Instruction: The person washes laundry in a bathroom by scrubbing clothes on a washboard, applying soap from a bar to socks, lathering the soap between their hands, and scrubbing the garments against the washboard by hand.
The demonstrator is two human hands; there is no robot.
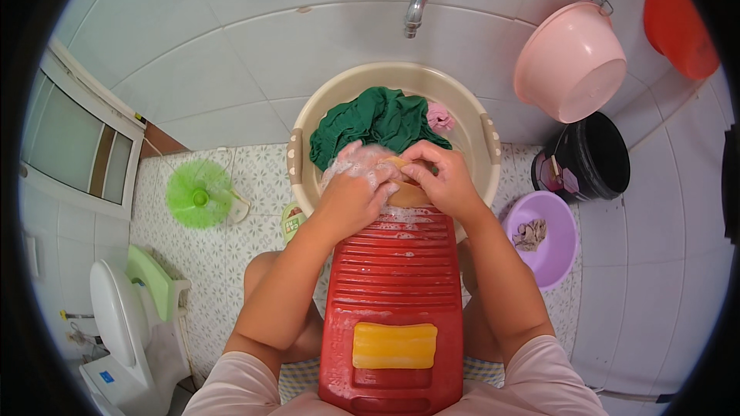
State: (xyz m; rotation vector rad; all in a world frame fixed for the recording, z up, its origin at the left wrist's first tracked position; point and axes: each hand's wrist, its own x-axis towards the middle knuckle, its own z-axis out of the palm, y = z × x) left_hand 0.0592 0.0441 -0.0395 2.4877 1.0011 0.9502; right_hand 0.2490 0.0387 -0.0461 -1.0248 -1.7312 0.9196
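Note:
Soap suds cover much of my left hand (359, 192), which grips a wet tan cloth (409, 195) at the top end of a red plastic washboard (399, 277). Thumb and fingers of my right hand (444, 178) pinch the same cloth from the other side. The cloth's far part is hidden by my hands and foam. The washboard slopes from my lap to a beige plastic basin (399, 68). A yellow bar of soap (395, 345) lies on its near end. Inside the basin are a bunched dark green garment (376, 121) and a small pink cloth (440, 117).
A chrome tap (417, 3) juts from the tiled wall above the basin. To the right stand a purple basin (563, 242) and a black bucket (578, 156), below a hanging pink basin (572, 63). At left are a round green brush-like object (199, 193) and a toilet (118, 312).

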